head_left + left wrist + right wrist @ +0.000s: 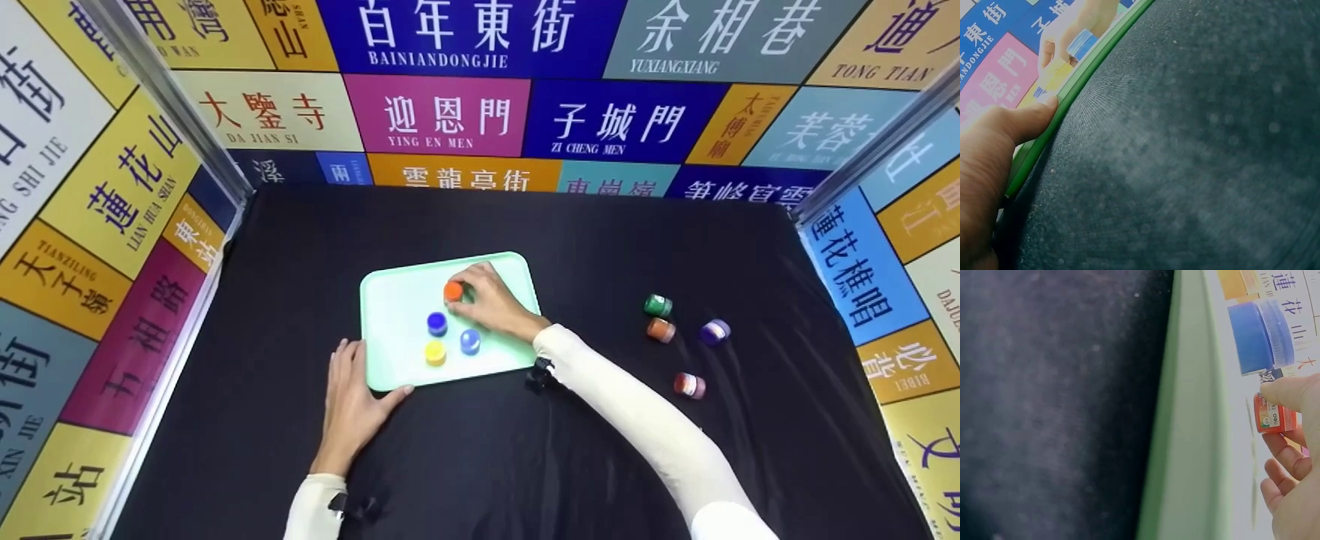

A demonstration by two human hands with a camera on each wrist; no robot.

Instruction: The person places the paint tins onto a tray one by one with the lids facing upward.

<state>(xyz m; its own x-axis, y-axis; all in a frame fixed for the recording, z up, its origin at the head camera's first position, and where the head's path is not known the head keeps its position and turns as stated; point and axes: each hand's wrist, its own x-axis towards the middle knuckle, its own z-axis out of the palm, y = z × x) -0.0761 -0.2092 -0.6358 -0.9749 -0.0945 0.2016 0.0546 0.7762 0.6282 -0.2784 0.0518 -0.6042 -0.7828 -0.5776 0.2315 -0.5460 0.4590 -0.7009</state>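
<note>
Right grip (487,296) over the tray (396,315), pinching an orange jar (453,291), left grip (352,397) at the tray's near-left corner, fingers straight (thumb touching it)

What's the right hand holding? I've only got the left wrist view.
Observer: The right hand pinches an orange jar.
Operator: How many others on the tray?
Observer: Three: a yellow jar, a dark blue jar and a lighter blue jar.
Operator: Any off it?
Observer: Four, on the black cloth to its right: a green jar, a brownish-orange jar, a purple jar and a red jar.
</note>
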